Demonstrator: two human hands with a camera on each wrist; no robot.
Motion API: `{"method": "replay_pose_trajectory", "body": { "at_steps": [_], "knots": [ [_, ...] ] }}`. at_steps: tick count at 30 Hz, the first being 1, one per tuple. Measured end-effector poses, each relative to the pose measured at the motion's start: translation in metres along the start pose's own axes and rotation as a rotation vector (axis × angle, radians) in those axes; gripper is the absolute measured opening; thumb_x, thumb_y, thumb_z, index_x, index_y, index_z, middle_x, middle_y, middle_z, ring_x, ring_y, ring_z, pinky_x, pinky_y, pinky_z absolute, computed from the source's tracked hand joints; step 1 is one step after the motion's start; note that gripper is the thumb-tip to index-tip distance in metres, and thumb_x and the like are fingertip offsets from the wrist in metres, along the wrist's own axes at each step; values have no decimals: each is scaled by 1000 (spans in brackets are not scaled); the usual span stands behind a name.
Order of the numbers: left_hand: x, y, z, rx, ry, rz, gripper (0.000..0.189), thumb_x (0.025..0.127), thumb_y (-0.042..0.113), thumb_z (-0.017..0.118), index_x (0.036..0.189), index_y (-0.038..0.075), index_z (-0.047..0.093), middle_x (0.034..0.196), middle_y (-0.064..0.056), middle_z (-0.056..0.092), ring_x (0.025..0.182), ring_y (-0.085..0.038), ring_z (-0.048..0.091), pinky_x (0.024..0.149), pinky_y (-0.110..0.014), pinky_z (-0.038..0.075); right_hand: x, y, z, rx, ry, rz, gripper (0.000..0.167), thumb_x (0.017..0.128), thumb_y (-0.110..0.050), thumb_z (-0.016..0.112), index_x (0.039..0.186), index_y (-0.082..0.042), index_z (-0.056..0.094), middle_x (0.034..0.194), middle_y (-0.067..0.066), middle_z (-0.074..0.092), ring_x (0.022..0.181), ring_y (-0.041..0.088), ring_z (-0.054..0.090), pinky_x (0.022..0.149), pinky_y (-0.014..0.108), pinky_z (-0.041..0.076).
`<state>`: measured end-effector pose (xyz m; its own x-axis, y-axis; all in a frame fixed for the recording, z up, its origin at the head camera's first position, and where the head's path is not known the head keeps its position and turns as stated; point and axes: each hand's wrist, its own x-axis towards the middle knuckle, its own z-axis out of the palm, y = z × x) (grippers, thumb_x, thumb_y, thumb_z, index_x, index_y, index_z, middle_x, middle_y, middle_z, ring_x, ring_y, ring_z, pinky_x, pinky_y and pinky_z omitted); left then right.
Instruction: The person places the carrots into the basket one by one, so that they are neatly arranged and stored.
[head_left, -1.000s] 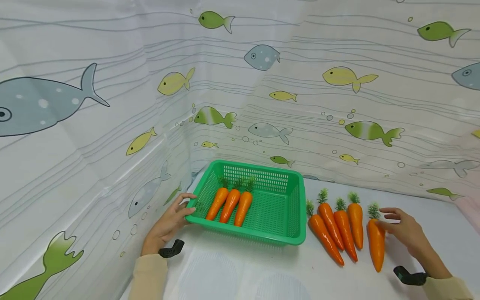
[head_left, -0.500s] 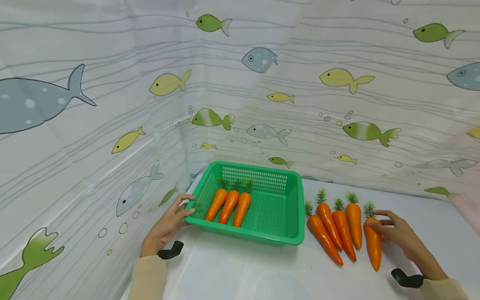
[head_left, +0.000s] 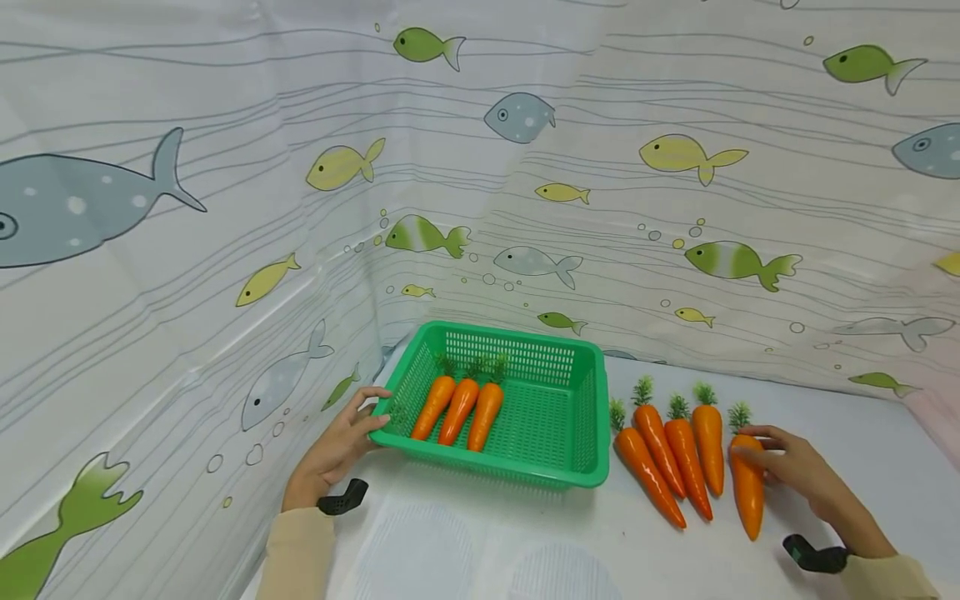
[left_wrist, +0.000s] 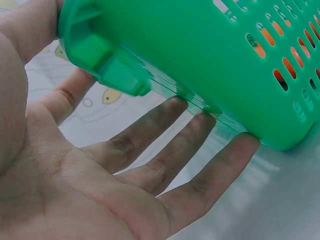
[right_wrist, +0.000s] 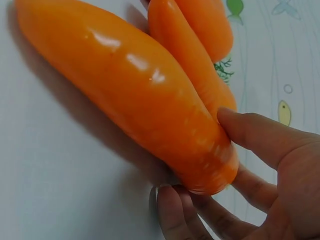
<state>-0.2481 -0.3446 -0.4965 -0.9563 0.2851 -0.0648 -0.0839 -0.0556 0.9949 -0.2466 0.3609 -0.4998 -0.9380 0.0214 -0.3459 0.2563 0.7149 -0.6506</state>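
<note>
A green plastic basket stands on the table with three orange carrots side by side in its left part. My left hand holds the basket's left end. In the left wrist view its thumb lies over the rim and its fingertips touch the outer wall from below. At the right, my right hand pinches the thick top of a carrot just below its green leaves. The right wrist view shows the thumb on this carrot and other fingers at its far side and underneath.
Several more carrots lie in a row between the basket and the right hand, leaves toward the back. A white cloth with fish prints hangs behind and along the left. White cloth covers the table.
My right hand has moved slightly left and closed its fingers around the rightmost carrot, which has shifted a little left. My left hand stays on the basket.
</note>
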Motion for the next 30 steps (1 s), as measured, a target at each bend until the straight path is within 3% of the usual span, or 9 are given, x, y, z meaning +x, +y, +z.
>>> {"method": "replay_pose_trajectory", "body": {
  "at_steps": [4,12,17,23,26,30],
  "knots": [
    [0,0,0,0,16,-8,48,104,18,63,145,10,38,166,-22,-2,142,-41,31,99,-48,48,1,-2,2,-12,-6,-8,85,98,-56,64,149,6,38,140,45,37,106,41,58,82,50,53],
    [1,-3,-1,4,12,-6,47,105,17,61,145,11,38,167,-21,-4,150,-42,18,100,-49,47,-2,0,-4,0,34,-24,82,97,-54,66,146,7,42,141,45,37,100,36,63,77,42,57],
    [0,-2,0,-1,11,-5,47,104,17,61,145,11,39,167,-21,-3,150,-43,17,99,-49,47,-6,1,-16,26,67,-30,83,99,-53,64,149,9,38,144,43,33,108,43,57,80,45,58],
    [0,-1,1,-12,3,-8,45,105,16,61,144,11,39,167,-21,-7,151,-42,14,99,-49,47,-10,-7,-28,51,93,-71,82,101,-52,61,150,10,36,148,41,32,104,32,61,83,45,58],
    [0,0,1,-7,5,-13,45,105,16,61,144,11,39,167,-22,-5,145,-40,28,99,-49,47,-12,-12,-30,92,95,-86,82,101,-51,61,151,8,35,150,41,30,101,20,62,82,41,59],
    [0,2,1,-4,10,-15,46,105,15,60,144,11,38,163,-22,7,118,-30,52,96,-48,48,-12,-19,-28,176,112,-127,82,101,-49,63,152,7,34,151,39,30,92,1,63,79,31,60]
  ]
}}
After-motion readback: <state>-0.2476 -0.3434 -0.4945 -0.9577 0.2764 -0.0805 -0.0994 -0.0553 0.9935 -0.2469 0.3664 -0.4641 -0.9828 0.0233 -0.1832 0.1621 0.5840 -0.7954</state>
